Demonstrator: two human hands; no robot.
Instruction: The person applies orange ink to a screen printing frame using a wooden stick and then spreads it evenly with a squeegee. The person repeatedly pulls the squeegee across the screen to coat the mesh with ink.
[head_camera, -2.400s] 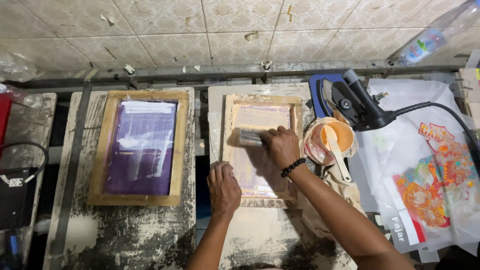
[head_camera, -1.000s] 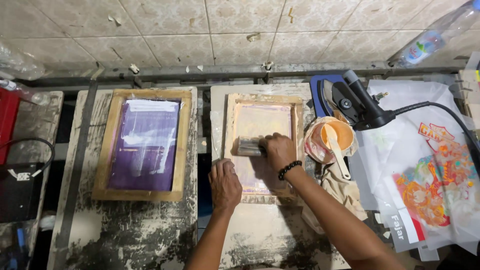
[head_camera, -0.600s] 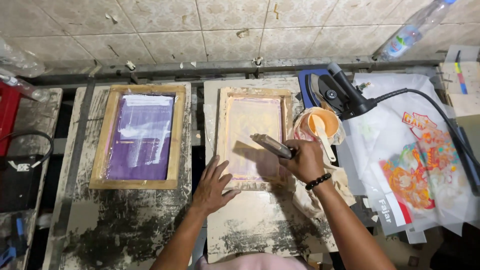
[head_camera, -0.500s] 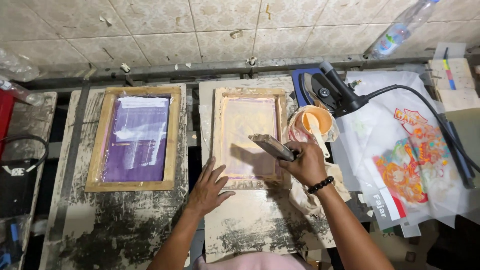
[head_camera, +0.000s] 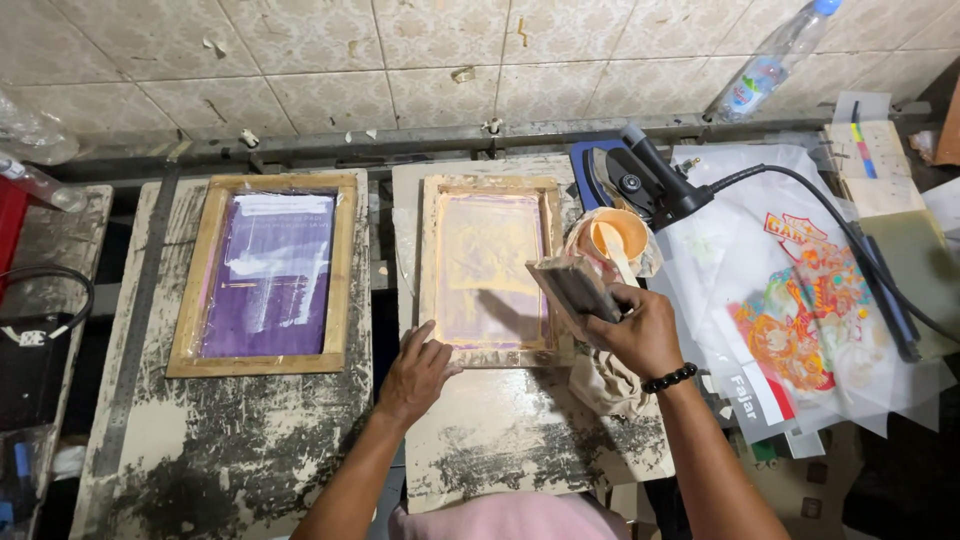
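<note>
The right hand (head_camera: 640, 330), with a black bead bracelet on its wrist, is closed firmly around a squeegee (head_camera: 575, 288), a flat wooden tool with a dark edge, and holds it lifted and tilted above the right edge of the printing frame (head_camera: 432, 262). This frame is a rectangle of pale wood with a thin mesh stretched inside it, stained soft pink and orange, and it lies flat on a worn board (head_camera: 520, 440) whose surface is rough with old white and grey paint. The left hand (head_camera: 415, 375) rests with spread fingers on the lower left corner of the frame and grips nothing, only presses down flat. Just beside the squeegee, to its right, a round cup of orange ink (head_camera: 617, 235) stands on crumpled plastic, with a flat stick leaning in it. Farther left, on a separate board, lies a second wooden frame (head_camera: 190, 300) with a purple screen patched by shiny tape. On the right a clear sheet carries a colourful printed design (head_camera: 810, 320), and a black cable (head_camera: 830, 210) curves across it.
</note>
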